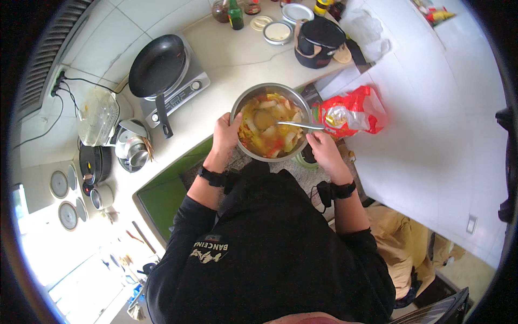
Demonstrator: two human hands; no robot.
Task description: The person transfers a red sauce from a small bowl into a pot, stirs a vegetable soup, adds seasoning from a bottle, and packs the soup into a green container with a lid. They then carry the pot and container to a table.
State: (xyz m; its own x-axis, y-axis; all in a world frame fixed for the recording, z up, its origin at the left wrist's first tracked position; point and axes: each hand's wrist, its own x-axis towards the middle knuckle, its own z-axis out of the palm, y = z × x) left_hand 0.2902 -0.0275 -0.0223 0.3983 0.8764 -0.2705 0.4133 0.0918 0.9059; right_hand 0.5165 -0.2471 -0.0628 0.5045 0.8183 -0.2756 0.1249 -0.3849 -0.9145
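A stainless steel bowl (253, 90) of soup with yellow and red vegetable pieces (279, 143) is held up in front of my body. My left hand (226, 131) grips its left rim, thumb on top and fingers hidden beneath. On the lower right side my right hand (322, 148) holds the rim. A metal ladle (299, 124) rests in the soup; its bowl lies in the broth and its handle crosses the right rim just above my right hand.
Left on the counter (226, 69), a black frying pan (158, 67) sits on an induction cooker (184, 95). Dishes (131, 141) stand farther left. A black pot-shaped container (319, 42), jar lids (277, 32) and a green bottle (235, 16) are at the back. Right of the bowl is a red plastic bag (352, 113).
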